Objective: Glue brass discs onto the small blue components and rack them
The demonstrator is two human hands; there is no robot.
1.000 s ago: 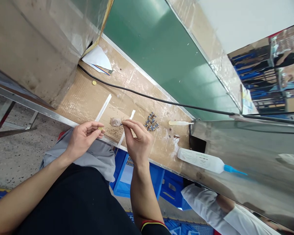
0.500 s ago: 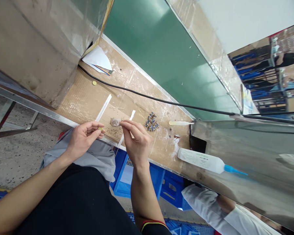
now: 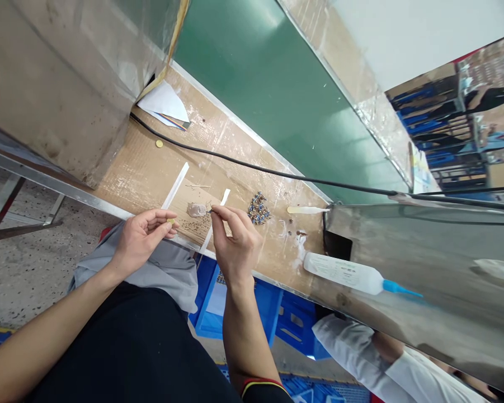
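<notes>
My left hand pinches a small gold disc between thumb and forefinger, just above the bench edge. My right hand holds a thin dark pin by its fine end, close to a translucent greyish blob on a piece of cardboard. Dark specks are scattered on that cardboard. Two white plastic strips lie on either side of it, the second partly behind my right fingers. A heap of small blue-and-gold components sits to the right of my right hand.
A wooden spatula, a white glue bottle with a blue nozzle and a black cable lie on the cardboard-covered bench. A green panel and steel sheeting stand behind. A co-worker's white sleeve shows at lower right.
My right fingertips and the pin have shifted slightly right of the blob. The whole view has tilted a little. My left hand still pinches the gold disc.
</notes>
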